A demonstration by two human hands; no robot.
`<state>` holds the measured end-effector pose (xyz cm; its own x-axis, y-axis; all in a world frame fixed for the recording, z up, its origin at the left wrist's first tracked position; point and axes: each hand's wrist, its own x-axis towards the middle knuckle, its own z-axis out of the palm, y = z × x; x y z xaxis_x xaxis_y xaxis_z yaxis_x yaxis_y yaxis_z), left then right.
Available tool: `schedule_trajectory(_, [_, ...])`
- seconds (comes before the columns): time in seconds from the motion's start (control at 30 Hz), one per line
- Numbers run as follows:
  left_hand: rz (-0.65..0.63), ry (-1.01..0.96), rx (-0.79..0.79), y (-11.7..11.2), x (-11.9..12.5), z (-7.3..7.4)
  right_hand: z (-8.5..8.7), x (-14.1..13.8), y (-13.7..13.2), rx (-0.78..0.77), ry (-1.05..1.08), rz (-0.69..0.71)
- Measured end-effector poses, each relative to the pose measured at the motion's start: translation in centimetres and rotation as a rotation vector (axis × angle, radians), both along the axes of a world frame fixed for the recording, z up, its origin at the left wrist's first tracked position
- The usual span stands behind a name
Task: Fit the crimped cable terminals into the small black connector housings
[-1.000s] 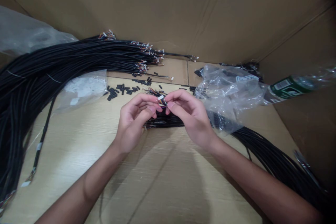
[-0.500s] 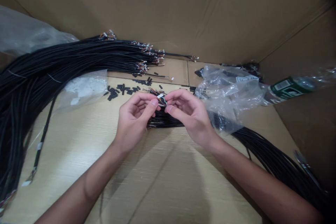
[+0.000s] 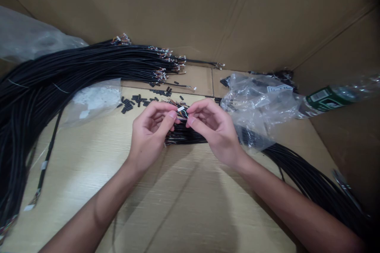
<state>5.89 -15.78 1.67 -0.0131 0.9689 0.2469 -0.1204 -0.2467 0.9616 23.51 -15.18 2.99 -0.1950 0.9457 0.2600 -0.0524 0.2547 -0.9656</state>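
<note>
Fingertip handling. Left hand and right hand, curled, thumbs and forefingers nearly meeting, appear to pinch a white connector and its coloured wires between them, above black cables. Left thumb raised since a second ago: apparently a regrip, same piece.

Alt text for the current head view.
A bare left hand and bare right hand hold thin multicoloured wires with a white plastic connector above black cables on a pale tabletop. At left lie short black tubes and a larger black cable bundle; at right, a crumpled clear plastic bag and green-labelled clear plastic bottle.
</note>
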Motion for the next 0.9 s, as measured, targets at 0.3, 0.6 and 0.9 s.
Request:
schedule_trajectory(0.3, [0.023, 0.056, 0.067, -0.27, -0.04, -0.01, -0.22, 0.01, -0.09, 0.034, 0.013, 0.002])
schedule_trajectory(0.6, [0.044, 0.063, 0.033, -0.24, 0.11, 0.15, -0.26, -0.19, -0.24, 0.096, -0.039, -0.041])
schedule_trajectory(0.9, [0.073, 0.080, 0.027, -0.32, 0.15, 0.28, -0.20, -0.38, -0.67, 0.133, -0.106, -0.073])
